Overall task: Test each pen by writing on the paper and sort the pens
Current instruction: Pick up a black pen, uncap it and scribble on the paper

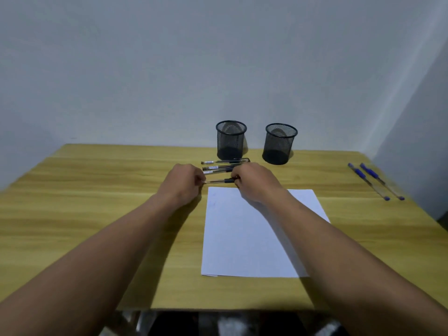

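Both hands hold one black pen (219,181) level, just beyond the far edge of the white paper (252,238). My left hand (185,184) pinches its clear barrel end. My right hand (254,181) grips the dark grip end. Behind it several black pens (225,166) lie side by side on the wooden table (97,214). Two blue pens (374,181) lie at the far right of the table. Faint marks show near the paper's top left corner.
Two black mesh pen cups stand at the back of the table, the left cup (230,140) right behind the black pens, the right cup (280,144) beside it. A pale wall rises behind the table. The table's front edge runs near my elbows.
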Demonstrator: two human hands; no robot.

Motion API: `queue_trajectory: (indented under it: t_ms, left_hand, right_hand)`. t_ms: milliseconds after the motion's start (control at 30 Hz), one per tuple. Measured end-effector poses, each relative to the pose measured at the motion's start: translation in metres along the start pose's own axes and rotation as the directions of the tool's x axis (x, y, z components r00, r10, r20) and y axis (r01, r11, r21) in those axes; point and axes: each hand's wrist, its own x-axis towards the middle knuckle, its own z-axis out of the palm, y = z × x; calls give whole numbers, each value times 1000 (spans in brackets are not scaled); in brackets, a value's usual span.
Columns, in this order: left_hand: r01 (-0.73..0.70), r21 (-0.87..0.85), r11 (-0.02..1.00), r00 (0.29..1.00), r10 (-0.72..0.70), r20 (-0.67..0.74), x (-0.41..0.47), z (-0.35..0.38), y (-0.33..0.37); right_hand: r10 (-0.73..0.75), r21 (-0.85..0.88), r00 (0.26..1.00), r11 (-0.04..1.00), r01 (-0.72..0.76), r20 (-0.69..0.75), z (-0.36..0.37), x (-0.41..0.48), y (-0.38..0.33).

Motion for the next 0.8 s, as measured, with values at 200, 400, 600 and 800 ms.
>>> queue_trajectory:
  t_ms: [200, 400, 600, 800]
  left_hand:
    - [-135, 2, 991, 988, 135, -73, 6, -16, 10]
    - [-263, -12, 965, 916, 245, -318, 12, -40, 33]
    - [-174, -298, 938, 920, 47, -389, -9, -36, 56]
    - [6, -562, 827, 1000, 2, 13, -22, -16, 46]
  right_hand:
    - [-63, -29, 992, 998, 61, -105, -7, -3, 1]
    - [29, 157, 982, 988, 1, -186, -32, -14, -6]
    - [319, 602, 932, 783, -155, -175, -44, -32, -18]
    - [400, 977, 913, 149, -155, 84, -44, -48, -31]
